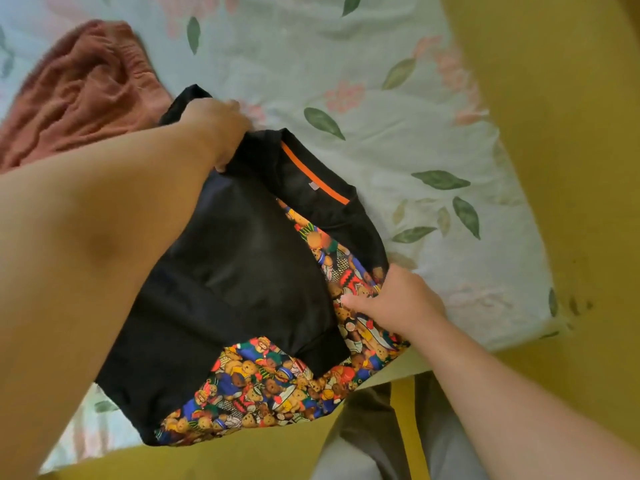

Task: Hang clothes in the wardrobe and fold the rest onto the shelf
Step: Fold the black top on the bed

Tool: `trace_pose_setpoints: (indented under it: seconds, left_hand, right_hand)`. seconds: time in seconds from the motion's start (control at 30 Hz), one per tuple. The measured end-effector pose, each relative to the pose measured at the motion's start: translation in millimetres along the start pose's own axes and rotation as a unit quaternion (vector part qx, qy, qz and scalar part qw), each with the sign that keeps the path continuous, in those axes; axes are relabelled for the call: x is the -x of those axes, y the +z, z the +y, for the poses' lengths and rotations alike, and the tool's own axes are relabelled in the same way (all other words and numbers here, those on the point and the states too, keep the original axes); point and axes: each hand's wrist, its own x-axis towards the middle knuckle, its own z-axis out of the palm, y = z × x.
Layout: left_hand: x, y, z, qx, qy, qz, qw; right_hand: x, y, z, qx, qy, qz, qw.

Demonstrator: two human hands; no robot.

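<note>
A black shirt [239, 271] with a colourful teddy-bear print and an orange neck band lies partly folded on the bed. Its left side is folded over the front, so black cloth covers most of the print. My left hand [218, 129] grips the black cloth at the shoulder end, far side of the shirt. My right hand [394, 299] pinches the printed cloth at the shirt's right edge, thumb on top. A crumpled pink knitted garment [83, 95] lies on the bed at the upper left, just beyond my left hand.
The bed has a pale sheet [398, 98] printed with green leaves and pink flowers. Its near edge runs below the shirt. A yellow floor [568, 168] lies to the right and below. My grey trouser leg [374, 427] stands at the bed's edge.
</note>
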Motion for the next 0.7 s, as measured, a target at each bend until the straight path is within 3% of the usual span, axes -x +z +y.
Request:
trace_pose_setpoints:
  seconds: [0.2,0.43,0.6,0.7]
  left_hand:
    - [-8.4,-5.3,-0.9,-0.020,-0.018,-0.055,0.998]
    - [-5.4,6.4,-2.8,0.042,-0.024,-0.054,0.997]
    - [8.5,9.1,-13.8,0.153,-0.077,-0.010,0.985]
    - [14.5,-16.0,-29.4,0.185,-0.114,0.064,0.974]
  right_hand:
    - [12.9,20.6,-36.6,0.100,0.036,0.071,0.992]
    - [-2.2,27.7,-49.0,0.119,0.003,-0.001,0.993]
    - [4.5,-3.9,-59.5,0.134,-0.028,-0.013,0.990]
    - [11.8,-51.6,-63.4,0.144,-0.026,0.025,0.989]
